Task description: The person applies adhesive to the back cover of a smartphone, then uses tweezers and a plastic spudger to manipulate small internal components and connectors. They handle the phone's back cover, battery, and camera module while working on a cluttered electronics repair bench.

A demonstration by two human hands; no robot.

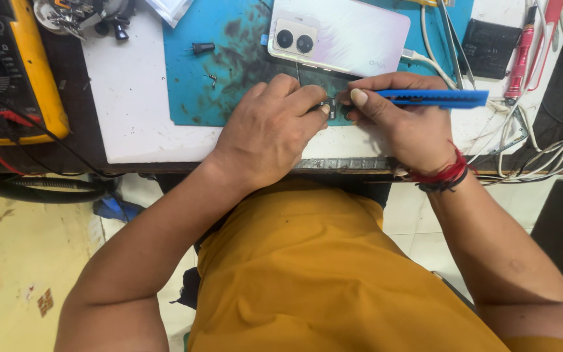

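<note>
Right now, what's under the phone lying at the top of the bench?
The phone lies face down on a stained blue mat, which sits on the white bench top. The mat directly beneath the phone is covered, so anything there is hidden.

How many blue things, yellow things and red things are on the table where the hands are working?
Blue: 2, the worn blue rubber work mat and the blue plastic cutter in the right hand.
Yellow: 1, the yellow-cased meter.
Red: 1, the red pen-shaped tool.
Total: 4

One smartphone [339, 36] lying back-up with two camera lenses, one blue utility knife [434, 98], one yellow multimeter [30, 72], one blue work mat [229, 72], one red pen-shaped tool [521, 55], two hands.
</note>
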